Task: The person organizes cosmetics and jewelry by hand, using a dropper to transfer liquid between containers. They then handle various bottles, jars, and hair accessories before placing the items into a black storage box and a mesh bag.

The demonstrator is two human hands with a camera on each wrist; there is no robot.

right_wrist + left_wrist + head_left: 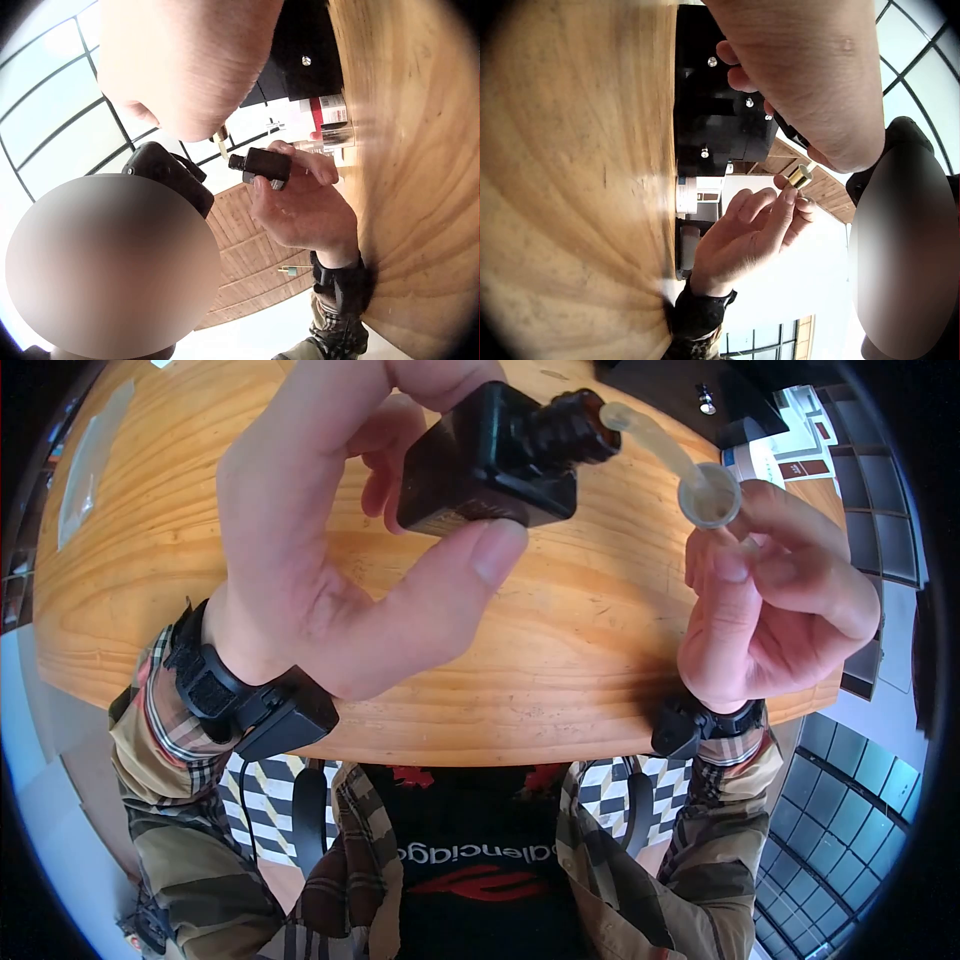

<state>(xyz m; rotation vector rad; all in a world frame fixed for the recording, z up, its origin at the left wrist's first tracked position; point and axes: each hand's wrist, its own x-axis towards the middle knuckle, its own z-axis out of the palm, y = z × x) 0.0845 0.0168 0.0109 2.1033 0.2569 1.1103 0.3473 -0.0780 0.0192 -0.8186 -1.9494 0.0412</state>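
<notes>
the bottle (490, 465) is up off the table (430, 725), between the thumb and fingers of the left hand (285, 550). the thumb presses on its near side and the fingers are round the other side. in the right wrist view, the long way of the bottle runs up from the table, with its neck on top, on the side away from the palm. its open mouth (608, 432) is just past the left thumb tip, on the side next to the right hand (790, 620).

the dropper (668, 448) is a thin, see-through stick. it slants from the right fingertips over to the mouth. its tip is right by the rim, but i cannot tell if it touches or goes in a bit. the stick and the neck do not make one straight line.

the right hand pinches the gold cap (800, 177) of the dropper with its thumb and fingers. the left hand is nearer to the bottle, as it holds it. the right hand is off to the other side of the mouth, with the stick in between.
</notes>
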